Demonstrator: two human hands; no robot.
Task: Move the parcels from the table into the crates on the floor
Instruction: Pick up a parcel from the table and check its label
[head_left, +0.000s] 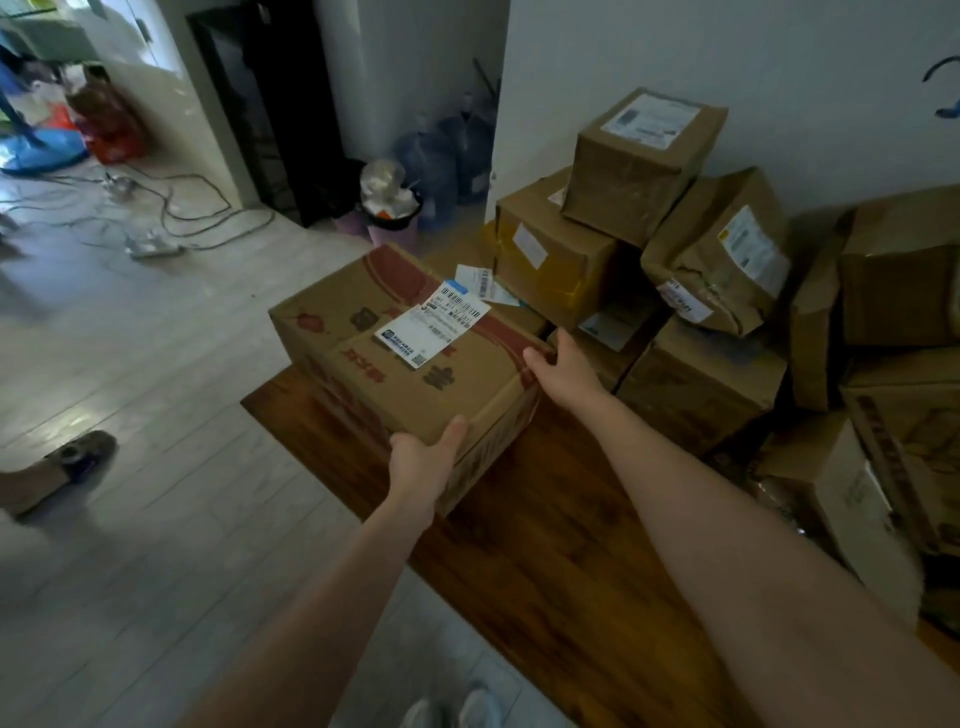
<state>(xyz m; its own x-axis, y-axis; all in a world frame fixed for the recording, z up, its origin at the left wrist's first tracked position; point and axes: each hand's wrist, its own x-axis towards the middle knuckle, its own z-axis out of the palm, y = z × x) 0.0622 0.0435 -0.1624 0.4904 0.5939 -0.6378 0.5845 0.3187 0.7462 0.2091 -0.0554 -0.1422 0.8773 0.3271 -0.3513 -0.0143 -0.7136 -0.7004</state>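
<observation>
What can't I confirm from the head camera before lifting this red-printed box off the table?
Head view:
Crates: none in frame.
Left hand fingers: hidden by the red-printed box; only the thumb shows.
Right hand fingers: mostly hidden behind the box's far corner.
Shipping label text: too small.
Rightmost boxes: cut off by the frame edge.

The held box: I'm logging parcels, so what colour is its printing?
Red, on the brown cardboard box, seen best in the head view.
</observation>
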